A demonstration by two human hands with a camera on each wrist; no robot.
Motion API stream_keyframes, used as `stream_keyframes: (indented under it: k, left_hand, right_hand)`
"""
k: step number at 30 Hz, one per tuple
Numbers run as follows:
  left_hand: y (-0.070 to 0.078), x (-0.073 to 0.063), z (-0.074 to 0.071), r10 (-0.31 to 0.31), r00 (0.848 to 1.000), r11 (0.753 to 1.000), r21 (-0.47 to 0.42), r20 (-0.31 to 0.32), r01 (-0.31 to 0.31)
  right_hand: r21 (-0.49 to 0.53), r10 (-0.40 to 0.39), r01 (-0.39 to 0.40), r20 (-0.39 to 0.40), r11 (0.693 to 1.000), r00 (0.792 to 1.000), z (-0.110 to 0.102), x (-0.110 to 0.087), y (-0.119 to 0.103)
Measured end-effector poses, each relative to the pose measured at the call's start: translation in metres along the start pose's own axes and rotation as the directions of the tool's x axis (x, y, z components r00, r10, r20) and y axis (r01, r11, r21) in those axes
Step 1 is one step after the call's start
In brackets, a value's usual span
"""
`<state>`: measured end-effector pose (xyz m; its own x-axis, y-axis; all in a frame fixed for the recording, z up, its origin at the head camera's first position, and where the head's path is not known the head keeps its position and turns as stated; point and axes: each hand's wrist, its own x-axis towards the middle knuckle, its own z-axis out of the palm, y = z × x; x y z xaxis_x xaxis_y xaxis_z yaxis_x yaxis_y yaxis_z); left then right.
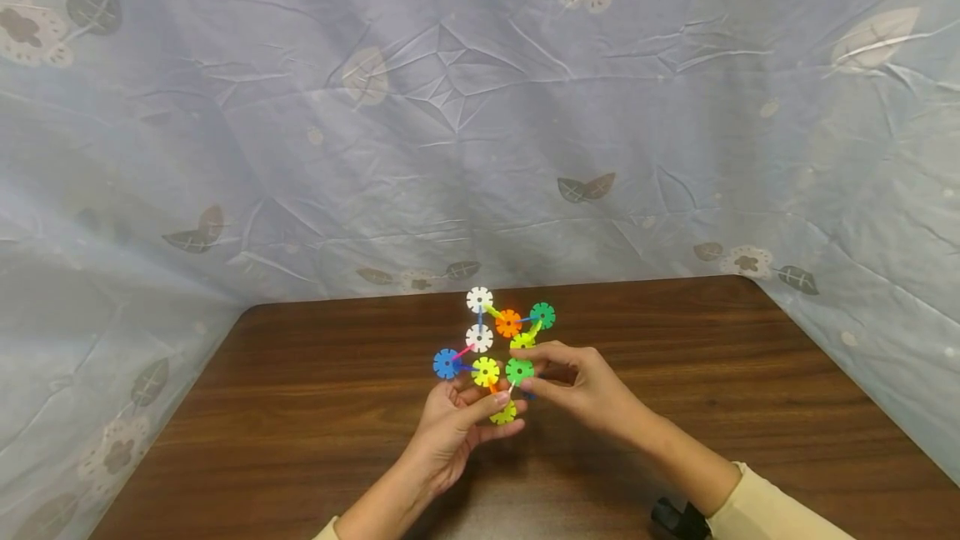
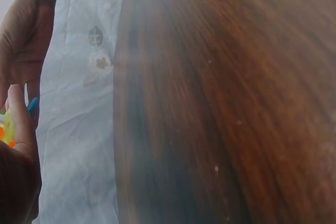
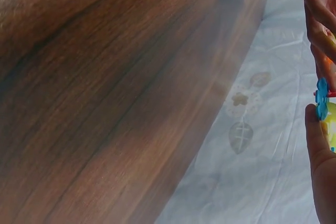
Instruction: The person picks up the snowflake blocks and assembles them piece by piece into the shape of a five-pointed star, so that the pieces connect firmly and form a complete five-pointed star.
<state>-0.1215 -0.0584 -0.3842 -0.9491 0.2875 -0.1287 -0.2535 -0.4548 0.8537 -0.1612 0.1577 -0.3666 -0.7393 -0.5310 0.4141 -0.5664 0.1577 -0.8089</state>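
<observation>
A ring of interlocking plastic snowflake discs is held up over the table in the head view. White discs (image 1: 479, 338) stand at its upper left, with a blue disc (image 1: 447, 363) below them. An orange disc (image 1: 508, 323) and a dark green disc (image 1: 543, 316) are at the upper right. My left hand (image 1: 450, 432) pinches the lowest yellow disc (image 1: 503, 414) between thumb and fingers, under another yellow disc (image 1: 485, 372). From the right, my right hand (image 1: 596, 386) grips the ring around a light green disc (image 1: 519, 371). Edge-on discs link the face-on ones.
The brown wooden table (image 1: 300, 407) spreads beneath both hands. A pale curtain (image 1: 450, 148) with leaf and flower prints hangs behind and at both sides. Beside the right sleeve lies a black object (image 1: 678, 519) at the table's near side.
</observation>
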Motion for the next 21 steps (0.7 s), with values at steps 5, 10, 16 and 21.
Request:
stream_keyframes:
  k: [5, 10, 16, 21]
  left_hand:
    - [-0.0001, 0.0004, 0.0006, 0.007, 1.000, 1.000, -0.006, -0.008, -0.007]
    - [-0.0003, 0.0006, 0.0007, 0.002, 1.000, 1.000, -0.002, -0.009, -0.002]
    - [-0.0011, 0.0005, 0.0004, -0.007, 1.000, 1.000, 0.004, 0.003, 0.007]
    - [-0.0021, 0.0007, 0.0019, -0.006, 1.000, 1.000, -0.010, -0.008, 0.006]
  right_hand:
    - [0.002, 0.008, -0.008, -0.005, 1.000, 1.000, 0.0006, 0.0011, -0.0011]
    - [-0.004, 0.001, -0.001, 0.001, 1.000, 1.000, 0.0002, 0.0013, -0.0017]
    - [-0.040, -0.024, 0.025, 0.025, 0.999, 0.999, -0.0015, 0.0014, -0.0010]
    - [-0.052, -0.009, 0.010, 0.016, 0.999, 1.000, -0.0016, 0.0014, -0.0023]
